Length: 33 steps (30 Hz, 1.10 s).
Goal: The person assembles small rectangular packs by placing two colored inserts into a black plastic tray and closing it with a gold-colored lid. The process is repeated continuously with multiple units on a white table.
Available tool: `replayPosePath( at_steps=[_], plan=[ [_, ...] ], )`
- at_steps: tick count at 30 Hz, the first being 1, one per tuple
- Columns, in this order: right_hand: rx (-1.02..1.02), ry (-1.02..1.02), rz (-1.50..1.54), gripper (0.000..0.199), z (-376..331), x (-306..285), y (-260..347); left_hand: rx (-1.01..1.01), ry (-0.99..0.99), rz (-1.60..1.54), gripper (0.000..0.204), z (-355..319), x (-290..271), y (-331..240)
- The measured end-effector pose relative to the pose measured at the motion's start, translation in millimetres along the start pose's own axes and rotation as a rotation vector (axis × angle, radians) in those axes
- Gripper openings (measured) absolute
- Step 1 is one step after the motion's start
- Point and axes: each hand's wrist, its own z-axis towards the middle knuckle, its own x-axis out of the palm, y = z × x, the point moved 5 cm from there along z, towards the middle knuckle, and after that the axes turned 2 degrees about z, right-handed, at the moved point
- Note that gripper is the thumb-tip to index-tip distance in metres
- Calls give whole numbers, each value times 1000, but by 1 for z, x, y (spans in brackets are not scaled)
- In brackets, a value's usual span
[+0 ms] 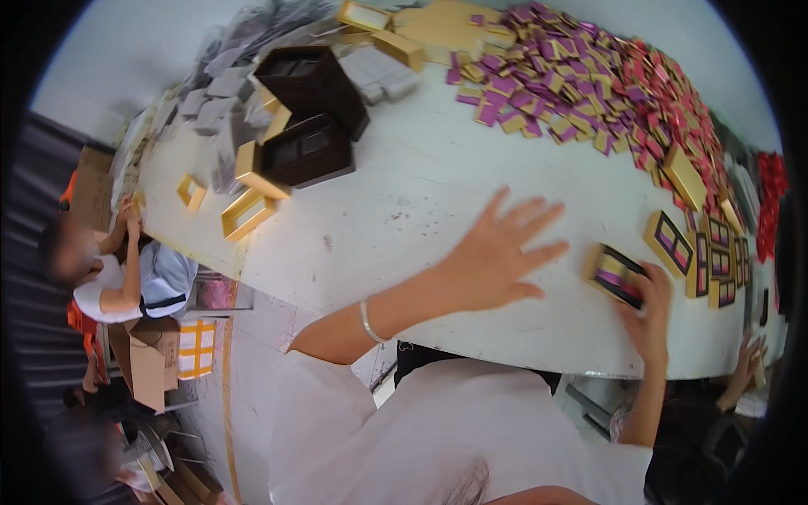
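My left hand (497,252) hovers flat over the bare white table (404,210), fingers spread, holding nothing; a thin bracelet circles its wrist. My right hand (648,311) grips a small gold box (619,273) with purple and pink packets behind a dark window, at the table's near edge. Just right of it stand more filled gold boxes (711,261) in a row. A big heap of purple, pink and gold packets (606,84) covers the far right of the table.
Dark brown boxes (307,118) and empty gold frames (244,215) sit at the far left. Grey inserts (219,101) pile behind them. A seated person (118,278) works at the table's left end beside cardboard cartons (151,358). Another person's hand (749,362) shows at lower right.
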Motion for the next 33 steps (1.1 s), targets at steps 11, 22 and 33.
replayPosePath(
  at_steps=[11,22,33],
  plan=[
    [158,-377,-23,34,-27,-39,-77,-694,58,745,34,-124,-161,186],
    [-401,-12,307,39,110,19,109,-926,-230,351,67,-308,-215,250],
    [-914,-175,181,14,268,137,308,-802,-108,168,77,-242,-111,91]
  ],
)
